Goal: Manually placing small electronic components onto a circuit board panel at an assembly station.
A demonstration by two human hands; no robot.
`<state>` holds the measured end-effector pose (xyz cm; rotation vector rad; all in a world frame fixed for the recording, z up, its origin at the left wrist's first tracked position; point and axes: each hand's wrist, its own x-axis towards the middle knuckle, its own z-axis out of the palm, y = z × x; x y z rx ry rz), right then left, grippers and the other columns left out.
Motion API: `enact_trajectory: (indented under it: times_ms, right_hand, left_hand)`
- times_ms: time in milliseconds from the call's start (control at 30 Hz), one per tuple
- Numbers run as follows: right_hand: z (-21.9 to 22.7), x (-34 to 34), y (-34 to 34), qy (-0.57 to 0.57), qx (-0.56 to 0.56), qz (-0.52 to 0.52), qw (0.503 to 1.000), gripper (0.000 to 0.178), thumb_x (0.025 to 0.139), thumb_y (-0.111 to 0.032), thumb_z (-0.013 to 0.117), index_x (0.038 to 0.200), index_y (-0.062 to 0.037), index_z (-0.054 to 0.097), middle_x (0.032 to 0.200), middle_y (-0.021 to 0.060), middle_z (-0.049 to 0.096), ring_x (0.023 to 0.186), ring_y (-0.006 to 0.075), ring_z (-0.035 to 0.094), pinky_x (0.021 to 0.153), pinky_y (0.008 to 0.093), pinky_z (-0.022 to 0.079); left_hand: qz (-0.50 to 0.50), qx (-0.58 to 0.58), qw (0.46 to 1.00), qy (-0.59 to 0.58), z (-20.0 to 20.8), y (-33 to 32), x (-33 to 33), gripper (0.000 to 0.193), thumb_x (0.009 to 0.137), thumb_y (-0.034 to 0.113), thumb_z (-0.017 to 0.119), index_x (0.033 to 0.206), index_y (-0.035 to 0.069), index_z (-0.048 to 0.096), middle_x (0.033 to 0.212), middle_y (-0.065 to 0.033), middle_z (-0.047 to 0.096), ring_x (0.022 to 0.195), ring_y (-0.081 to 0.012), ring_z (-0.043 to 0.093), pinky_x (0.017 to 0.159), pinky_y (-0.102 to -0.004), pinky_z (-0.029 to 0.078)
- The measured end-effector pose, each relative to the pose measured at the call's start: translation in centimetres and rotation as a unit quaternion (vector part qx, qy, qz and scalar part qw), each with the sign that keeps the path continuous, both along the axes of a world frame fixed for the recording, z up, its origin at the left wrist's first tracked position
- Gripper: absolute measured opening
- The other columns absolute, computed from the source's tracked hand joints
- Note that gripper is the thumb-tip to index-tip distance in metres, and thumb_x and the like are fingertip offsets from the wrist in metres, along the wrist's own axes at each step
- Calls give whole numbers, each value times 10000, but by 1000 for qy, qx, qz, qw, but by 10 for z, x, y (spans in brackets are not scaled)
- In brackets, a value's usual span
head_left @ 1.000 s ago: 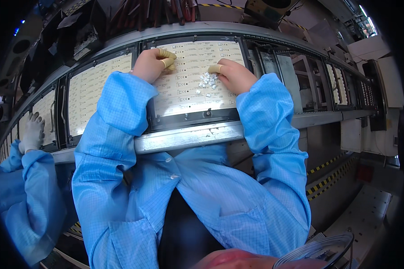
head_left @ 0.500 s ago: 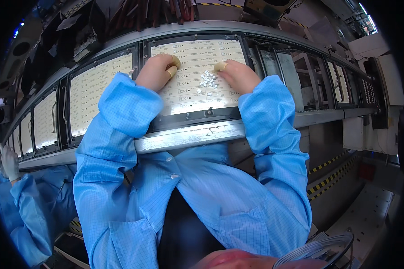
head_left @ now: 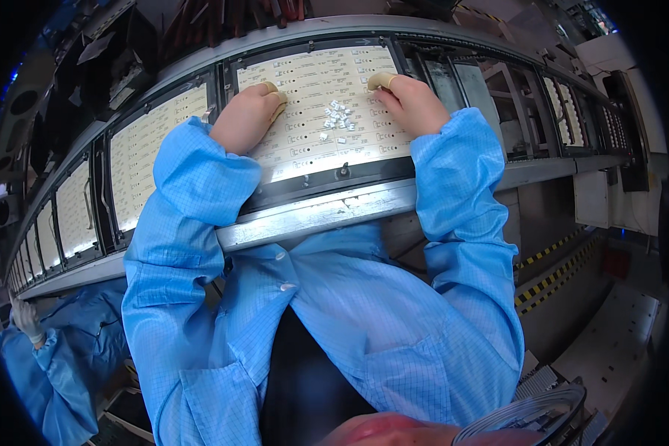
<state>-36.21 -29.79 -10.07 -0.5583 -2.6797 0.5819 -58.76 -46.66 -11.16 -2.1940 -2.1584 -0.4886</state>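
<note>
A cream circuit board panel [head_left: 305, 149] with rows of small dark print lies in a black frame in front of me. On its middle right part sits a loose heap of small white block-like parts [head_left: 338, 117]. My left hand [head_left: 247, 119], with yellowish finger cots, is closed over the panel's left side, fingers curled down and tips mostly hidden. At the panel's upper right, my right hand [head_left: 412, 104] is closed in a pinch, thumb against a finger in a cot. Whatever either pinch holds is too small or hidden to make out.
A metal rail [head_left: 320, 215] runs along the near side of the line. More framed panels [head_left: 160, 149] stand to the left. Metal machine parts [head_left: 472, 97] fill the line at right. A co-worker's gloved hand [head_left: 27, 320] is at far left.
My right hand has moved right and farther away across the panel, away from the heap. My left hand has shifted slightly nearer. The co-worker's hand has come nearer, and the whole view has shifted slightly.
</note>
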Motion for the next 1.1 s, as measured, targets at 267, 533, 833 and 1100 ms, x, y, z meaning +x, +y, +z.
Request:
enact_trajectory:
  times_ms: [267,533,833,1100]
  right_hand:
    - [-5,1,6,49,6,16,999,176,850,-104,576,1014,-44,601,899,120,610,788,241,599,698,300,479]
    - [-7,2,9,70,-16,30,997,147,843,-95,530,963,-62,609,878,121,595,848,290,588,752,358,475]
    - [-13,2,10,80,-1,22,997,162,836,-91,583,989,-47,611,872,93,599,745,196,588,684,281,479]
    - [-13,1,9,85,0,20,996,160,830,-80,579,983,-55,614,849,88,590,734,205,580,674,285,477]
  left_hand:
    - [-21,-35,998,40,8,0,0,198,818,85,551,975,-3,633,973,-159,597,897,-313,580,816,-345,474]
    - [-35,-45,997,55,13,3,4,314,838,73,493,1146,13,496,935,-175,588,916,-314,577,802,-362,479]
    - [-11,-46,998,51,11,3,1,309,891,150,481,1175,30,456,890,-193,613,861,-344,592,768,-400,475]
    - [-31,-79,993,79,21,3,2,296,900,147,454,1172,30,456,908,-192,611,871,-341,594,764,-389,481]
